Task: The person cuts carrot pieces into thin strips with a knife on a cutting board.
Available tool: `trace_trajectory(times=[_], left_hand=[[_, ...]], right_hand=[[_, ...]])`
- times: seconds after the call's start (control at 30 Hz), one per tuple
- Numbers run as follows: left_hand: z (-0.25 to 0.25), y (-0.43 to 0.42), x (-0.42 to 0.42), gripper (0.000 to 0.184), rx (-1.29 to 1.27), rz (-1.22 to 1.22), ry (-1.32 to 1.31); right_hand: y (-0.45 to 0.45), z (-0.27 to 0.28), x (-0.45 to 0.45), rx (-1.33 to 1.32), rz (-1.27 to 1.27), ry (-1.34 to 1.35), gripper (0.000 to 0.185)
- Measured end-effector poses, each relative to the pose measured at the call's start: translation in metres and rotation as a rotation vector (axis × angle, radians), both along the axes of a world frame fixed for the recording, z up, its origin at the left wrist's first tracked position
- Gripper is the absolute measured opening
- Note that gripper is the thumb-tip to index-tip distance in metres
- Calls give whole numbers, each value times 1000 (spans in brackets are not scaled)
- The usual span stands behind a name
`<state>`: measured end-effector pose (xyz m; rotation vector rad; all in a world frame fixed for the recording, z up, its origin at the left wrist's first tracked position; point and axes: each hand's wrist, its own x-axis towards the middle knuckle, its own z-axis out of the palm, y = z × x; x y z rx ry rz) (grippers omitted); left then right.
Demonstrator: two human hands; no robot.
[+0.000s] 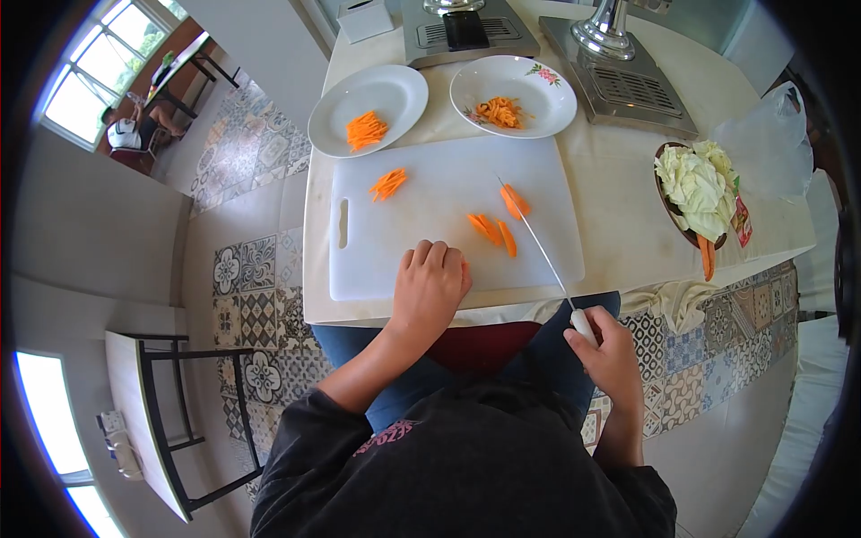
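My right hand (pixel 610 354) grips the white handle of a knife (pixel 545 251), whose blade slants up and left over the white cutting board (pixel 359 260). The blade passes beside a carrot chunk (pixel 514 203). My left hand (pixel 430 282) rests closed at the board's near edge, fingers curled under; whatever it may hold is hidden. Right of it lie several carrot slices (pixel 484 229). Farther left on the board is a small pile of carrot sticks (pixel 388 185).
Behind the board stand a white plate (pixel 395 90) with carrot sticks and a flowered plate (pixel 475 76) with shredded carrot. At right, cabbage (pixel 698 188) and carrot (pixel 708 260) fill a brown dish, near a plastic bag (pixel 776 143). Metal dispensers (pixel 632 85) stand behind. A person (pixel 130 130) sits far left.
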<state>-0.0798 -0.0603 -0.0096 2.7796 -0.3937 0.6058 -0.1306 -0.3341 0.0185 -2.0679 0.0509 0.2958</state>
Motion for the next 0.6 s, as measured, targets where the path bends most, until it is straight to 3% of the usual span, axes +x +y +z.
trace_trajectory(times=[0.17,0.33,0.53,0.6], left_hand=[[-7,12,10,14,27,-80,38],[10,64,51,12,-194,-3,66],[10,107,91,17,-12,84,-84],[46,110,92,20,-11,121,-62]], right_hand=[[1,-5,0,1,7,-23,28],[2,-1,-1,-38,20,-29,29],[1,0,0,-46,36,-16,30],[2,2,0,-43,41,-4,30]])
